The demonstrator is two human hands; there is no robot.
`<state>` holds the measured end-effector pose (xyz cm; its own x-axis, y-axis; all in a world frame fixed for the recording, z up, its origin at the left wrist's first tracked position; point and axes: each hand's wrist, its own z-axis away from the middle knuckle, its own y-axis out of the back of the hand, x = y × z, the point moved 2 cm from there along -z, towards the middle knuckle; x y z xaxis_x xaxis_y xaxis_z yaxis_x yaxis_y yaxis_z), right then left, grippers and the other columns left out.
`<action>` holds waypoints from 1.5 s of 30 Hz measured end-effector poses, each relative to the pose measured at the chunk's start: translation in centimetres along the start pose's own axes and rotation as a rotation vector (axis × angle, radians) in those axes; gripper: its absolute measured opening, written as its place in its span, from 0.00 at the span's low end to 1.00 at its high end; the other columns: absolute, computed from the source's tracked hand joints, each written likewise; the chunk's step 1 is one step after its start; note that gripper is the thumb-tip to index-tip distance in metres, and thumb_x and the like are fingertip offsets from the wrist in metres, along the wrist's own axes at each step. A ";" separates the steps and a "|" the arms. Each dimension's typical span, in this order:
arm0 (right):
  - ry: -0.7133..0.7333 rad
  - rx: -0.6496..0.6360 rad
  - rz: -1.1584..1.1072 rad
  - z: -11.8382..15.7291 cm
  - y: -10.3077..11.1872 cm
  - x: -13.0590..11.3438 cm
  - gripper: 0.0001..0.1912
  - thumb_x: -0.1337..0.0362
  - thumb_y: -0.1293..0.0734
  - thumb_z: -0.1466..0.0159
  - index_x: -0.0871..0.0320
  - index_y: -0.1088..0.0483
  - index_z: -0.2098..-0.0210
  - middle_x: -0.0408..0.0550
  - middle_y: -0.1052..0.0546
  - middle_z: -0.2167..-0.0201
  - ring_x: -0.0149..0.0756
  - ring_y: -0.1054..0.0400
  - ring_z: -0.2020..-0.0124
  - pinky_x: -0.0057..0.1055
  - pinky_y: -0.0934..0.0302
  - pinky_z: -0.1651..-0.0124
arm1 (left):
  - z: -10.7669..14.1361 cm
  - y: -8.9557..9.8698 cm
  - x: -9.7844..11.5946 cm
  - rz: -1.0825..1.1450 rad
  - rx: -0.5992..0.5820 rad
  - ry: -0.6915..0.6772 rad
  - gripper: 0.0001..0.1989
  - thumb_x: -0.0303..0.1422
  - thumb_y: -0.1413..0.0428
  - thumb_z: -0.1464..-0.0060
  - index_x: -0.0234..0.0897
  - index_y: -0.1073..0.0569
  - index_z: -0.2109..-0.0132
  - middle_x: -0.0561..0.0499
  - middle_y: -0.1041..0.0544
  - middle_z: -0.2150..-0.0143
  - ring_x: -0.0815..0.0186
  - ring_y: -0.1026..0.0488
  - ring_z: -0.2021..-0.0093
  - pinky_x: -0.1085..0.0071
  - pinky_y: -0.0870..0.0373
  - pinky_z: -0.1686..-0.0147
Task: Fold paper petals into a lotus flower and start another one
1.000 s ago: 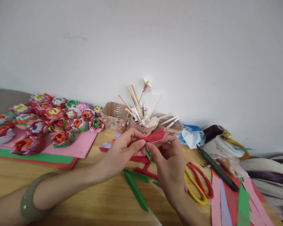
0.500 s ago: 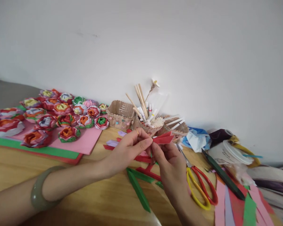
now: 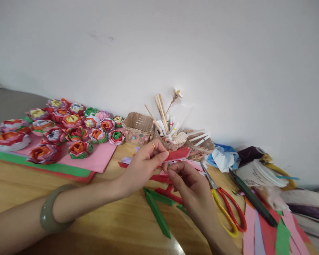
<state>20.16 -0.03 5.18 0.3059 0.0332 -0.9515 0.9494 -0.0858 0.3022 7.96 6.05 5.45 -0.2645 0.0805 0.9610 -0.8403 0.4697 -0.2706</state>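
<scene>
Between the thumb and fingers of my left hand (image 3: 146, 164) is a folded red paper piece (image 3: 178, 154), its free end pointing right. My right hand (image 3: 192, 184) is just below and right of it, thumb and fingertips pinched together; a bit of green shows at the fingertips, too small to make out. Beneath both hands, folded red strips (image 3: 161, 179) and pink ones lie on the wooden table (image 3: 106, 219). Folded green strips (image 3: 156, 212) rest nearer to me.
Many paper flowers (image 3: 79, 149) sit on pink sheets (image 3: 103, 156) at left. Behind are woven baskets (image 3: 138, 136) with sticks and markers. Red-and-yellow scissors (image 3: 215, 187), a dark green cutter (image 3: 252, 198), a white tub (image 3: 251, 175) and paper strips (image 3: 283, 233) are at right.
My right hand's fingertips have come away from the red piece and now sit slightly lower. The red piece has shifted a little left with my left hand, and the view has moved slightly.
</scene>
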 end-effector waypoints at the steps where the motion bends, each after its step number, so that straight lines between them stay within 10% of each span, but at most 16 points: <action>1: -0.021 -0.025 -0.004 0.1 0.1 0.0 0.08 0.60 0.36 0.40 0.58 0.33 0.72 0.41 0.31 0.78 0.27 0.39 0.77 0.23 0.45 0.76 | 0.0 0.0 0.1 0.005 0.009 0.009 0.09 0.29 0.50 0.46 0.36 0.38 0.74 0.58 0.35 0.80 0.73 0.37 0.77 0.76 0.40 0.74; 11: 0.019 -0.322 -0.088 -0.9 1.5 0.7 0.10 0.61 0.37 0.39 0.60 0.32 0.72 0.40 0.32 0.79 0.26 0.40 0.78 0.22 0.45 0.76 | 0.5 -0.3 0.3 0.202 -0.242 0.165 0.09 0.32 0.47 0.49 0.36 0.38 0.73 0.58 0.33 0.83 0.73 0.33 0.79 0.77 0.40 0.77; 26: 0.534 -0.655 0.834 -4.8 4.8 -6.4 0.08 0.72 0.40 0.39 0.61 0.30 0.71 0.44 0.28 0.76 0.28 0.38 0.75 0.24 0.47 0.71 | 1.1 -0.4 0.8 -0.335 -0.362 0.109 0.08 0.33 0.50 0.48 0.37 0.39 0.73 0.57 0.35 0.81 0.72 0.38 0.79 0.75 0.42 0.77; 36: 0.248 -0.231 1.103 -3.2 2.1 -6.8 0.10 0.70 0.42 0.39 0.60 0.36 0.76 0.42 0.32 0.81 0.30 0.40 0.79 0.26 0.54 0.76 | 0.3 0.3 0.9 -0.827 -0.120 -0.112 0.07 0.28 0.53 0.46 0.38 0.37 0.72 0.56 0.32 0.78 0.69 0.36 0.76 0.72 0.44 0.75; 45: 0.451 0.221 0.824 0.1 -1.1 -2.7 0.08 0.70 0.42 0.38 0.59 0.36 0.73 0.41 0.30 0.82 0.29 0.37 0.83 0.25 0.53 0.79 | 0.5 0.4 0.4 -0.662 0.050 -0.180 0.11 0.32 0.55 0.43 0.38 0.38 0.73 0.57 0.37 0.79 0.70 0.39 0.76 0.72 0.45 0.74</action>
<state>18.34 -0.15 7.42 0.9127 0.2542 -0.3199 0.4035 -0.4373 0.8037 7.28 5.81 5.69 0.2413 -0.3589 0.9017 -0.8718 0.3281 0.3638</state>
